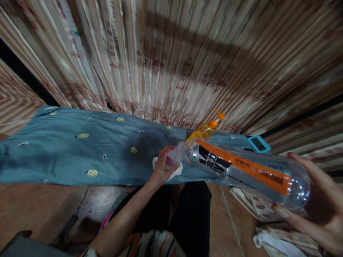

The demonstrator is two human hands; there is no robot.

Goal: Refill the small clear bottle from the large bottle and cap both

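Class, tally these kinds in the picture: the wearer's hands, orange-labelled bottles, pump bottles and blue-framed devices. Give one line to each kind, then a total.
Hands: 2 (left hand, right hand)
Orange-labelled bottle: 1
Pump bottle: 1
Blue-framed device: 1
Total: 5

Your right hand (318,210) runs past the right edge, and the bottle (249,167) hides some of its fingers. Your left hand (160,167) covers part of the clear cup (177,152) and the tissue (176,173). You can't read 2 things: the bottle's smallest print and the blue device's screen (258,143).
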